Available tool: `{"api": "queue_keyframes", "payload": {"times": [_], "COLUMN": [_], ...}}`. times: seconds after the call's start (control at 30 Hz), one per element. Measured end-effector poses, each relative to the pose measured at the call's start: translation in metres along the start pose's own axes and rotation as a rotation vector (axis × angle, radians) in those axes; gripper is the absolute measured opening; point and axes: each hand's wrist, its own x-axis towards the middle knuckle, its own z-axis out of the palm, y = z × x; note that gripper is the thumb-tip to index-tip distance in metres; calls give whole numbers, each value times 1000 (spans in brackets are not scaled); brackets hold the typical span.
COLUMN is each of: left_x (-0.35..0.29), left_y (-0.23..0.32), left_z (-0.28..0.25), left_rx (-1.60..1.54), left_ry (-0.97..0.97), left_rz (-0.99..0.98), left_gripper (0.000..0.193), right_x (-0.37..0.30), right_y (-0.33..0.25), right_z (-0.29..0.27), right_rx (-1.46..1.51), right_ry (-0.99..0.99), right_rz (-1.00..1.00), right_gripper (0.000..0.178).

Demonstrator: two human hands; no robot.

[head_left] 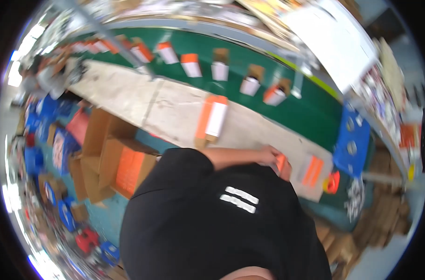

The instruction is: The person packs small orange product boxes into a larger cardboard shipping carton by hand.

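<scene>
Close in front of my black shirt, my left hand (269,156) is closed on the near end of a small orange box (281,162). My right hand (285,173) shows only in part at the other side of that box, its fingers closed against it; the rest is hidden by my body. Both hands are over the pale worktop (252,133). Left of them lie a white box (216,120) and an orange box (204,119), side by side. To their right are orange-and-white flat pieces (313,171) and an orange-red tape dispenser (332,182).
Beyond the worktop runs a green conveyor belt (249,109) carrying several orange-and-white boxes (191,65), some with raised flaps. An open cardboard carton (105,163) holding orange boxes stands at left. A blue panel (351,140) is at right. Another person (51,77) sits far left.
</scene>
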Motion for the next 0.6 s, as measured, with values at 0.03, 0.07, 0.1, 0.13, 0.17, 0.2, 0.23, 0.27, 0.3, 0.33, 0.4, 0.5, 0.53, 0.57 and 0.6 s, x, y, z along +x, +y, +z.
{"api": "queue_keyframes", "payload": {"times": [0.03, 0.07, 0.1, 0.13, 0.17, 0.2, 0.23, 0.27, 0.3, 0.33, 0.4, 0.5, 0.53, 0.57, 0.6], "left_x": [-4, 1, 3, 8, 9, 12, 15, 19, 35, 53, 90, 123, 133, 138, 142], "left_y": [41, 9, -6, -1, 3, 8, 24, 40, 28, 46, 47, 82, 87, 94, 92], "left_z": [15, 6, 8, 15, 17, 19, 21, 21, 13, 7, -36, -105, -123, -132, -155], "left_rx": [89, -37, -39, -29, -75, -110, -195, -281, -211, 94, 636, 686, 783, 778, 586], "left_ry": [-95, -18, 42, 50, 27, -7, -23, -29, 42, 221, 798, 934, 971, 979, 964], "left_rz": [-30, 5, 4, 16, -66, -150, -211, -276, -165, -116, 726, 281, 301, 237, 77], "left_gripper": [47, 45, 43, 41, 42, 43, 43, 43, 45, 46, 53, 85, 105, 119, 119], "right_x": [-35, -18, -40, -47, -51, -59, -67, -74, -79, -87, -98, -117, -127, -126, -121], "right_y": [96, 33, -44, -47, -47, -46, -39, -32, -26, -11, 4, 37, 60, 68, 83], "right_z": [50, 28, -23, -40, -51, -58, -68, -77, -88, -96, -128, -187, -207, -228, -243], "right_rx": [302, 317, 44, 11, -7, 20, 14, 50, 84, 111, 543, 603, 515, 494, 421], "right_ry": [357, 351, 384, 381, 345, 322, 343, 402, 453, 494, 600, 870, 903, 951, 900], "right_rz": [60, 80, -96, -88, -115, -36, 10, -1, -14, 79, 187, 235, 367, 424, 415], "right_gripper": [76, 76, 85, 89, 93, 92, 92, 89, 85, 82, 77, 82, 82, 84, 85]}}
